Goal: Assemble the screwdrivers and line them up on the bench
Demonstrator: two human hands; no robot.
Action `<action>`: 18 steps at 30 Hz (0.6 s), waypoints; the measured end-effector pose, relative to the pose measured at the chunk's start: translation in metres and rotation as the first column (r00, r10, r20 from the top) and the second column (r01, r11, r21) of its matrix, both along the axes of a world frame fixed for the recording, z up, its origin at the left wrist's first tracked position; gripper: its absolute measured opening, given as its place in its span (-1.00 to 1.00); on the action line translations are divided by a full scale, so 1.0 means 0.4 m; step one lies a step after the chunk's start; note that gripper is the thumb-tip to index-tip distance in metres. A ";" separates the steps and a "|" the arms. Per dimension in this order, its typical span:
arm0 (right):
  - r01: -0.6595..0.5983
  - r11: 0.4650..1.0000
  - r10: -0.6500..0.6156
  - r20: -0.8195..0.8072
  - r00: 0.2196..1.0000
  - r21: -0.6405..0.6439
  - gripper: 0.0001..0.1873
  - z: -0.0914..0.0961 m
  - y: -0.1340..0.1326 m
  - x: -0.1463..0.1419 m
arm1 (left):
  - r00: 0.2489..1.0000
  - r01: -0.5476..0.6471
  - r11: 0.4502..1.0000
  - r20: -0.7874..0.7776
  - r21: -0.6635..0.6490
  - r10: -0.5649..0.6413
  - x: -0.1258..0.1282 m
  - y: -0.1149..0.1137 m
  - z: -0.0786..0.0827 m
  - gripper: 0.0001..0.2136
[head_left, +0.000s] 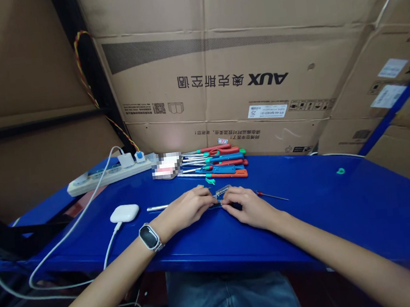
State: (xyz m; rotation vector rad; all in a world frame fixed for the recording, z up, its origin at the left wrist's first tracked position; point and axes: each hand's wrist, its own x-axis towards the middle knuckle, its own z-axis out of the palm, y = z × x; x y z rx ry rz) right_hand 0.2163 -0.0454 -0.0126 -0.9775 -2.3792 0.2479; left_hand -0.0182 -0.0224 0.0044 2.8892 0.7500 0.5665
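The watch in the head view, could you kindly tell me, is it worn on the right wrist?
No, the watch is strapped just behind the left hand, and none shows behind the right hand.

Blue desk [343,217] bears white power strip [114,173], white case [124,213], long-nosed lighters [224,169] at rear, thin-shafted tool [273,196], green piece [340,171].

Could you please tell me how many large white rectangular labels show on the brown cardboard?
3: one large white rectangular label below the black AUX lettering, plus an upper label and a lower label at the far right.
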 end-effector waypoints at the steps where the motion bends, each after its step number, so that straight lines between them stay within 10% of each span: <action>1: -0.001 1.000 0.001 -0.002 1.000 -0.002 -0.91 -0.002 0.000 0.001 | 1.000 0.000 1.000 -0.001 0.000 0.000 0.000 0.000 -0.001 -0.74; 18: -0.004 1.000 0.003 0.040 0.999 0.027 -0.87 0.001 -0.005 -0.004 | 0.998 0.026 0.998 -0.057 0.064 -0.023 -0.007 -0.011 -0.012 -0.70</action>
